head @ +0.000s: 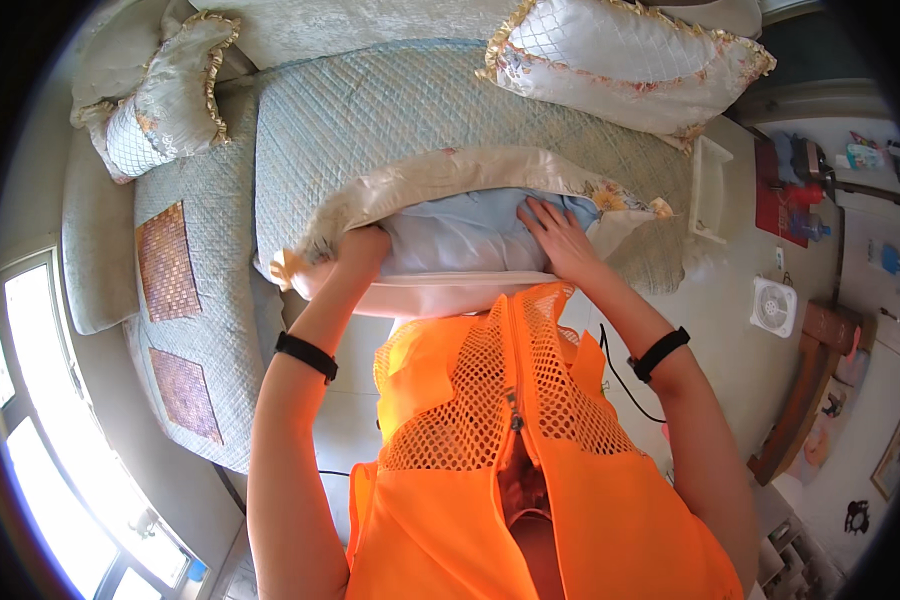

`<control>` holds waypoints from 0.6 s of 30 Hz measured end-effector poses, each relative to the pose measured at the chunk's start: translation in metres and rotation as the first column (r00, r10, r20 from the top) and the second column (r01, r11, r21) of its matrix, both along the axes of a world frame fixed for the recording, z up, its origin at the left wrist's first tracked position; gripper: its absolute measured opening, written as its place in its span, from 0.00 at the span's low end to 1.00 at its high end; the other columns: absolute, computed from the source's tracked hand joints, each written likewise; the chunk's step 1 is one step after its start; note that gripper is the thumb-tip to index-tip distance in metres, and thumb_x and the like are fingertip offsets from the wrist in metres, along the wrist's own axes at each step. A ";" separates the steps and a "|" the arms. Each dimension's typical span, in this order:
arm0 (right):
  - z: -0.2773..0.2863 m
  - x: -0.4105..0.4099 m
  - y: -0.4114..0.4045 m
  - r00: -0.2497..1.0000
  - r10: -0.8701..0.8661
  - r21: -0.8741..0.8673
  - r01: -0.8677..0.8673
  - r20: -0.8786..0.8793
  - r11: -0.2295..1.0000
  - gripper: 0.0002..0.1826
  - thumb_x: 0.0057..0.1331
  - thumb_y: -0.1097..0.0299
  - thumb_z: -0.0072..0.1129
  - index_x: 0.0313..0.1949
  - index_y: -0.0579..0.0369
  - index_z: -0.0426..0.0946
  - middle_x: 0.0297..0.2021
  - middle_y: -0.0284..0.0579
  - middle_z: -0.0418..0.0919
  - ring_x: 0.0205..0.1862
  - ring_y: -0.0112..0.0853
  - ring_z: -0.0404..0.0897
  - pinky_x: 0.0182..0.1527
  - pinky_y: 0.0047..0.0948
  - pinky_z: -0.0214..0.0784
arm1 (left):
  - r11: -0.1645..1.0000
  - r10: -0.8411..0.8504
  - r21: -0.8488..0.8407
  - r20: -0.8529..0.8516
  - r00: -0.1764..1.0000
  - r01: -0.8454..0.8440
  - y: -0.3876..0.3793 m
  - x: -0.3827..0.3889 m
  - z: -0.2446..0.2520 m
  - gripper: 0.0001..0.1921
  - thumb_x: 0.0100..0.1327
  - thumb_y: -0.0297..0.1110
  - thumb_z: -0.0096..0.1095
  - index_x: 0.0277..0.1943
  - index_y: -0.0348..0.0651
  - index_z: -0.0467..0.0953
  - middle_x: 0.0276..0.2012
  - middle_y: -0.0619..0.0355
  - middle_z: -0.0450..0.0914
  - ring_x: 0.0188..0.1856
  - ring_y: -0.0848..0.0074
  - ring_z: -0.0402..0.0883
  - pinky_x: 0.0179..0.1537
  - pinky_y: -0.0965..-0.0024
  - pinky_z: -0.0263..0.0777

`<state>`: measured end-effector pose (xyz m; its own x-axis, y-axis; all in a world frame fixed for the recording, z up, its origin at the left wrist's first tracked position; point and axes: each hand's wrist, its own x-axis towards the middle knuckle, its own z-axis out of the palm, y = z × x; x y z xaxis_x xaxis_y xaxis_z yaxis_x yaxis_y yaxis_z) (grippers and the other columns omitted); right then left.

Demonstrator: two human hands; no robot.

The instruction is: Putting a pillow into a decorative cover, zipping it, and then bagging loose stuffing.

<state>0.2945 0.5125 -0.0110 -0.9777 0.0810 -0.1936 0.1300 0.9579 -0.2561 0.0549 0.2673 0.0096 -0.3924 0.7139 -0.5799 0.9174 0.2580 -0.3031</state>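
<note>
A cream satin cushion cover (450, 169) with floral trim and a ruffle lies at the near edge of the quilted sofa, its long opening towards me. Inside it shows a pale blue cushion insert (457, 232). My left hand (365, 251) reaches into the left end of the opening, its fingers hidden under the cover's edge. My right hand (559, 236) rests on the insert near the right end, fingers spread and partly bent, pressing on the blue fabric.
Two ruffled pillows lie on the sofa, one at the back right (630, 64) and one at the left (169, 105). Woven mats (169, 261) lie on its left section. A white box fan (775, 307) stands on the floor at the right, and a black cable (621, 390) runs nearby.
</note>
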 end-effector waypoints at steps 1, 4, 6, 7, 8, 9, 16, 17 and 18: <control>-0.011 -0.005 -0.006 0.996 -0.084 0.028 0.084 -0.003 0.996 0.41 0.47 0.75 0.61 0.64 0.47 0.61 0.63 0.47 0.60 0.64 0.41 0.60 0.59 0.44 0.59 | 0.997 0.068 -0.051 0.193 0.979 -0.059 -0.004 -0.003 0.010 0.12 0.56 0.29 0.53 0.41 0.43 0.83 0.44 0.52 0.82 0.49 0.65 0.79 0.52 0.66 0.71; -0.020 -0.011 0.009 0.964 -0.242 0.045 0.238 0.111 0.970 0.38 0.46 0.78 0.59 0.60 0.48 0.65 0.55 0.49 0.71 0.57 0.43 0.68 0.53 0.41 0.64 | 0.975 -0.091 0.221 0.251 0.964 0.035 -0.023 -0.013 0.072 0.06 0.52 0.28 0.57 0.24 0.46 0.81 0.26 0.56 0.83 0.32 0.69 0.84 0.34 0.69 0.76; 0.011 -0.020 0.009 0.923 -0.304 0.037 0.304 0.235 0.952 0.35 0.46 0.80 0.56 0.58 0.47 0.69 0.49 0.48 0.76 0.52 0.44 0.73 0.50 0.40 0.67 | 0.986 -0.026 0.168 0.179 0.984 -0.004 -0.031 -0.040 0.104 0.07 0.53 0.29 0.57 0.23 0.47 0.81 0.24 0.56 0.82 0.31 0.70 0.84 0.32 0.70 0.76; 0.048 -0.029 -0.001 0.945 -0.310 -0.016 0.313 0.102 0.949 0.31 0.46 0.81 0.54 0.54 0.48 0.72 0.45 0.50 0.77 0.48 0.46 0.75 0.47 0.41 0.68 | 0.992 0.037 0.115 0.151 0.988 -0.055 -0.044 -0.052 0.116 0.07 0.54 0.28 0.56 0.25 0.46 0.81 0.27 0.56 0.83 0.33 0.69 0.84 0.34 0.69 0.77; 0.073 -0.034 -0.005 0.941 -0.336 -0.062 0.333 -0.035 0.941 0.28 0.47 0.82 0.52 0.50 0.49 0.75 0.41 0.51 0.79 0.44 0.47 0.77 0.45 0.42 0.70 | 0.994 0.079 0.072 0.121 0.989 -0.088 -0.054 -0.061 0.123 0.07 0.54 0.27 0.55 0.27 0.45 0.82 0.29 0.55 0.83 0.35 0.68 0.84 0.36 0.67 0.77; 0.078 -0.042 -0.009 0.939 -0.341 -0.064 0.339 -0.029 0.939 0.28 0.47 0.82 0.52 0.50 0.49 0.75 0.41 0.51 0.79 0.44 0.47 0.77 0.45 0.42 0.70 | 0.896 0.013 0.437 0.151 0.988 -0.079 -0.073 -0.072 0.123 0.09 0.56 0.26 0.53 0.36 0.41 0.81 0.39 0.52 0.82 0.42 0.65 0.82 0.42 0.66 0.76; 0.015 -0.068 -0.023 0.929 -0.230 -0.170 0.287 0.290 0.943 0.34 0.45 0.82 0.56 0.56 0.49 0.70 0.52 0.50 0.73 0.54 0.46 0.71 0.54 0.38 0.66 | 0.911 0.087 0.376 0.227 0.970 -0.169 -0.096 -0.100 0.046 0.10 0.59 0.24 0.48 0.40 0.38 0.77 0.39 0.43 0.80 0.41 0.54 0.80 0.42 0.58 0.75; 0.020 -0.065 -0.018 0.933 -0.211 -0.174 0.268 0.292 0.947 0.34 0.45 0.82 0.56 0.56 0.49 0.70 0.52 0.50 0.73 0.54 0.46 0.71 0.54 0.38 0.66 | 0.859 0.039 0.487 0.246 0.969 -0.159 -0.095 -0.091 0.050 0.10 0.59 0.24 0.47 0.41 0.38 0.76 0.39 0.42 0.79 0.41 0.54 0.80 0.42 0.58 0.75; 0.028 -0.059 -0.013 0.952 -0.212 -0.227 0.261 0.221 0.938 0.35 0.44 0.82 0.58 0.56 0.49 0.70 0.53 0.49 0.73 0.55 0.46 0.70 0.55 0.39 0.65 | 0.927 0.142 0.289 0.319 0.937 -0.239 -0.089 -0.086 0.071 0.12 0.61 0.28 0.50 0.46 0.39 0.75 0.41 0.43 0.79 0.41 0.53 0.80 0.44 0.59 0.74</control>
